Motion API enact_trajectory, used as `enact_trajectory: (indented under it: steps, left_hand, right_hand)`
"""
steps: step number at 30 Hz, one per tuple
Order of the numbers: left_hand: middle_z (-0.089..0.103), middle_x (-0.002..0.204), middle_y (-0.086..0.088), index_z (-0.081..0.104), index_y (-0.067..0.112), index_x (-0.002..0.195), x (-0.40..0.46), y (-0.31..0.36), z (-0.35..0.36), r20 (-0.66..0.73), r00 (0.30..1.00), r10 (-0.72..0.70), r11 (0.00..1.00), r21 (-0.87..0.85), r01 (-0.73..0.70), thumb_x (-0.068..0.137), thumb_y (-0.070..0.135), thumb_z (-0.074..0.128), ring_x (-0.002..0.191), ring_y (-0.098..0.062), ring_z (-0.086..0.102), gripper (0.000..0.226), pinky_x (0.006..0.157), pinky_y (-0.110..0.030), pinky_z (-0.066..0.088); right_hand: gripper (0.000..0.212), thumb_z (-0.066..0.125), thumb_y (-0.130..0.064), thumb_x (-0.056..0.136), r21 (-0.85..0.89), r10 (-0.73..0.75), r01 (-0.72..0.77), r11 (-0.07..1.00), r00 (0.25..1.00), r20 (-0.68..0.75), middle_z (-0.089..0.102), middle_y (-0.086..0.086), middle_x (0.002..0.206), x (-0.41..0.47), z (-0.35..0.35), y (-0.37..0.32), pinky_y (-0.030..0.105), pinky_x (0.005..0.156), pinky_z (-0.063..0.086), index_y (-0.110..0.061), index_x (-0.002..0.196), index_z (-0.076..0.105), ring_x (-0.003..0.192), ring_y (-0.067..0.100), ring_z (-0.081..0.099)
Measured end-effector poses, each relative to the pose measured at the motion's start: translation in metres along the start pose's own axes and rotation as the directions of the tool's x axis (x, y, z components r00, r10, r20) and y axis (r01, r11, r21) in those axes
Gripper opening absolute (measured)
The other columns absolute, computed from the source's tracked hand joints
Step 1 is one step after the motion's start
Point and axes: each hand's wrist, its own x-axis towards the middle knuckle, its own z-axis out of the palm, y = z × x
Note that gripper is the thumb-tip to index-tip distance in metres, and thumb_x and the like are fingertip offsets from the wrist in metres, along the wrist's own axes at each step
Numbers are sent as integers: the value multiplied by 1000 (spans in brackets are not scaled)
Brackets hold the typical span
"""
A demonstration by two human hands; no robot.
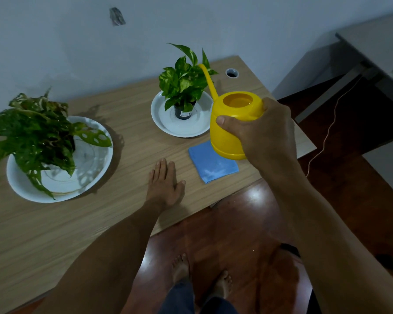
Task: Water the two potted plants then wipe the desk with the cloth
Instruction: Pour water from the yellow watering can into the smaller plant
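My right hand [262,130] grips a yellow watering can [228,128] held above the desk, its long spout reaching into the leaves of the small pothos plant [185,81]. That plant stands in a black pot on a white saucer [166,123]. Water shows inside the can's open top. A larger plant with holed leaves [36,137] sits on a big white plate [93,177] at the left. A folded blue cloth [213,164] lies on the wooden desk [123,109], partly under the can. My left hand [166,184] rests flat on the desk, fingers apart, holding nothing.
The desk's front edge runs diagonally just behind my left hand. A round cable hole [232,73] sits near the back right corner. Beyond the desk is dark wooden floor with a thin cord [327,137]; my bare feet [200,277] stand below.
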Motion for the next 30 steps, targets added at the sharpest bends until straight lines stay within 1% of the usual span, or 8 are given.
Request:
enact_trajectory:
  steps: [3, 5, 8, 10, 14, 21, 25, 30]
  left_hand:
    - [-1, 172, -15, 9, 15, 164, 0, -2, 2, -15, 1000, 10, 1000, -9, -10, 85, 70, 17, 160, -30, -4, 97, 128, -48, -2]
    - [-2, 173, -14, 8, 15, 164, 0, -2, 2, -12, 1000, 14, 1000, -14, -14, 85, 70, 17, 160, -30, -5, 97, 128, -47, -3]
    - [-4, 173, -13, 6, 16, 164, 1, -2, 2, -7, 1000, 14, 1000, -12, -14, 88, 69, 19, 160, -28, -7, 94, 128, -46, -4]
    - [-4, 173, -12, 6, 17, 164, 0, -2, 2, -9, 1000, 8, 1000, -12, -8, 86, 71, 16, 160, -28, -7, 96, 128, -46, -4]
    - [-3, 173, -11, 7, 18, 164, -2, -3, 0, -22, 1000, 10, 1000, -23, -11, 83, 72, 14, 160, -27, -6, 98, 128, -46, -4]
    - [6, 172, -14, 16, 15, 164, -5, -2, 1, -65, 998, 22, 999, -42, -25, 85, 70, 20, 160, -31, 2, 97, 128, -49, 2]
    - [1, 173, -13, 12, 16, 164, -3, -3, 0, -34, 999, 15, 1000, -23, -16, 84, 72, 17, 160, -29, -3, 98, 128, -47, -1]
    - [-7, 173, -11, 4, 18, 165, -1, -1, -3, 4, 1000, 0, 1000, -8, 0, 82, 73, 13, 160, -26, -10, 100, 128, -44, -6]
  right_hand:
    - [67, 89, -56, 69, 5, -7, 7, 1000, 1000, -12, 69, 1, 114, -1, 3, -4, 40, 88, 55, -15, 117, 67, 106, 24, 66]
    - [69, 89, -57, 68, 5, -7, 7, 1000, 1000, -16, 69, 2, 114, 0, 6, -6, 42, 90, 56, -15, 117, 67, 106, 25, 66]
    - [70, 89, -59, 67, 9, -7, 7, 1000, 1000, -2, 69, 3, 115, 1, 11, -6, 39, 88, 56, -15, 118, 67, 107, 24, 66]
    - [71, 89, -59, 67, 11, -12, 12, 1000, 1000, 12, 69, 3, 115, 1, 13, -6, 37, 86, 56, -16, 118, 67, 106, 24, 66]
    - [72, 89, -60, 65, 12, -22, 22, 1000, 999, 41, 70, 2, 114, 0, 16, -6, 38, 86, 57, -17, 119, 67, 105, 23, 67]
    - [70, 89, -58, 67, -14, -29, 31, 999, 997, 77, 71, 1, 112, -4, 15, 1, 34, 83, 56, -17, 119, 68, 101, 20, 68]
    - [71, 88, -60, 64, -20, -5, 7, 1000, 997, 76, 70, 3, 113, -5, 13, 6, 38, 86, 57, -17, 118, 68, 104, 23, 67]
    - [68, 89, -59, 66, -23, 16, -15, 1000, 999, 45, 69, 5, 111, -6, 9, 10, 32, 79, 50, -14, 113, 66, 104, 25, 66]
